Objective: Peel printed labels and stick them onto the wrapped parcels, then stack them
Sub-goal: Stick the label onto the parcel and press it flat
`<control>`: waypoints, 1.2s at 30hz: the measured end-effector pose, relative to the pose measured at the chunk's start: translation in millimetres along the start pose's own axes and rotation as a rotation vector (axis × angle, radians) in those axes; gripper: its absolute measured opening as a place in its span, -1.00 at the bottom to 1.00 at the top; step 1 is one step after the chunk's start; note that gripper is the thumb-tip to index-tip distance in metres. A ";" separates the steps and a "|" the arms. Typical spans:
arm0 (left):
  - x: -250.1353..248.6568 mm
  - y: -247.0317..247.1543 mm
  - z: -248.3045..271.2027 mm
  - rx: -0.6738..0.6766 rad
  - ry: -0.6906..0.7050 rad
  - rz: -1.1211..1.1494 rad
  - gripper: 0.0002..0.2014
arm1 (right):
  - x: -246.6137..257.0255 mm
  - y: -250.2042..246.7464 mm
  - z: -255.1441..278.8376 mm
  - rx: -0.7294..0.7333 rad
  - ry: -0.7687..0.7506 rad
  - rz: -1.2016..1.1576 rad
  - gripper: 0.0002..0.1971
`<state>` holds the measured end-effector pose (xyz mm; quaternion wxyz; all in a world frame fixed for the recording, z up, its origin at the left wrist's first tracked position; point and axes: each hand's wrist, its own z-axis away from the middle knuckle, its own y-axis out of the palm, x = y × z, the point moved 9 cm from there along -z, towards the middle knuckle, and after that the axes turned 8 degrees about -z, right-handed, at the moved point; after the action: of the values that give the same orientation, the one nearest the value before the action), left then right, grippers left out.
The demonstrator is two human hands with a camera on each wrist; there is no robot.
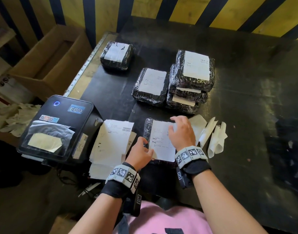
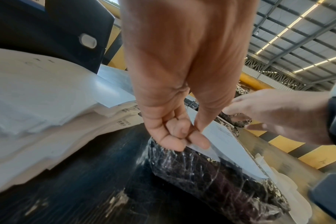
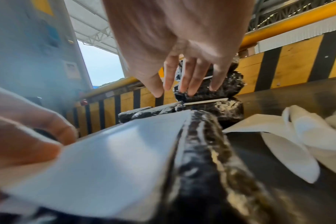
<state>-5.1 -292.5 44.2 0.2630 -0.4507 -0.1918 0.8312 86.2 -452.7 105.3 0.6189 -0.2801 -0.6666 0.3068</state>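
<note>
A black wrapped parcel (image 1: 147, 130) lies at the near edge of the dark table (image 1: 246, 98). A white printed label (image 1: 161, 144) covers its top. My left hand (image 1: 145, 149) pinches the label's near left corner; the left wrist view shows thumb and curled fingers (image 2: 197, 142) holding that lifted corner just above the wrap (image 2: 211, 178). My right hand (image 1: 177, 127) is spread with straight fingers (image 3: 184, 84) over the label's far right part. The label (image 3: 115, 159) slopes up towards the left hand (image 3: 25, 144) in the right wrist view.
A label printer (image 1: 57, 127) stands at the near left, with a pile of printed labels (image 1: 111, 144) beside it. Further back are three stacked labelled parcels (image 1: 192, 81) and two single ones (image 1: 151, 86) (image 1: 117, 55). Peeled backing papers (image 1: 212, 134) lie to the right. A cardboard box (image 1: 48, 58) sits off the table's left.
</note>
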 end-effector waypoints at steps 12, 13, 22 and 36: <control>-1.0 -1.9 3.8 -0.012 -0.037 0.070 -0.77 | -28.9 30.5 20.8 0.230 0.165 0.254 -0.49; -1.5 -3.5 3.1 -0.025 -0.041 0.060 -0.77 | -32.0 30.8 19.2 0.241 0.182 0.262 -0.49; -9.7 -28.7 0.7 -0.200 0.007 -0.432 -0.70 | -41.9 29.1 15.4 0.247 0.187 0.170 -0.50; -49.9 8.9 -44.0 -0.054 0.272 -0.826 -0.41 | -7.2 46.1 27.4 0.255 -0.022 0.178 -0.54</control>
<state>52.7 -326.4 48.7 0.5845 -0.4483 -0.3412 0.5840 59.1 -429.6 64.5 0.6125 -0.2538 -0.6014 0.4458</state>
